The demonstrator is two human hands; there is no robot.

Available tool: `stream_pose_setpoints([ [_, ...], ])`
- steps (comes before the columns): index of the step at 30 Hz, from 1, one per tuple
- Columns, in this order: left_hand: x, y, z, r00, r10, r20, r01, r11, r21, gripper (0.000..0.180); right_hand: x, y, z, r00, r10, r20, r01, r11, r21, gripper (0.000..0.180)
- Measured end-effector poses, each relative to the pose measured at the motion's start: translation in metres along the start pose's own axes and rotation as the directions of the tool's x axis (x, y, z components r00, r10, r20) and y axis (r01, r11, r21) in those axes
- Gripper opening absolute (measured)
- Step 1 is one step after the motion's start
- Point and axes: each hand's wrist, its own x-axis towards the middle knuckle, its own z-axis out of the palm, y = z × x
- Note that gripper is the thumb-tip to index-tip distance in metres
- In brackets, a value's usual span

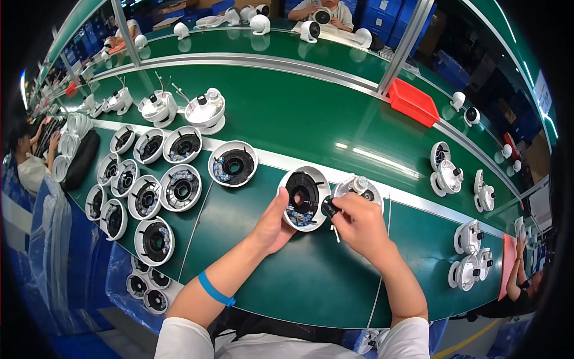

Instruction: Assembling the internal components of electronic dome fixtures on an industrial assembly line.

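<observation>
My left hand grips a round white camera housing by its left side, tilted up with its open face showing. Inside it are a black ring and a blue circuit board; a finger shows through the central hole. My right hand is closed, pinching a small black part at the housing's right edge. What that part is, I cannot make out. A thin white cable end hangs below those fingers. Partly hidden behind my right hand is a white camera base with a clear knob on top.
Several similar open housings stand in rows on the left of the green bench. White camera bases with wires line the far left. More white assemblies sit at the right. A red tray lies beyond. Co-workers sit around.
</observation>
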Motion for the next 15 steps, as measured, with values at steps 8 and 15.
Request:
stream_pose_setpoints([
  [8,0.000,-0.001,-0.005,0.989,0.019,0.145,-0.025,0.999,0.042,0.105,-0.001,-0.014,0.004,0.931,-0.220,0.292,0.299,0.917,-0.264,0.028],
  [15,-0.001,0.003,-0.005,0.973,0.064,0.224,-0.098,0.984,0.146,0.111,0.000,-0.008,0.014,0.900,-0.264,0.347,0.374,0.876,-0.304,0.032],
])
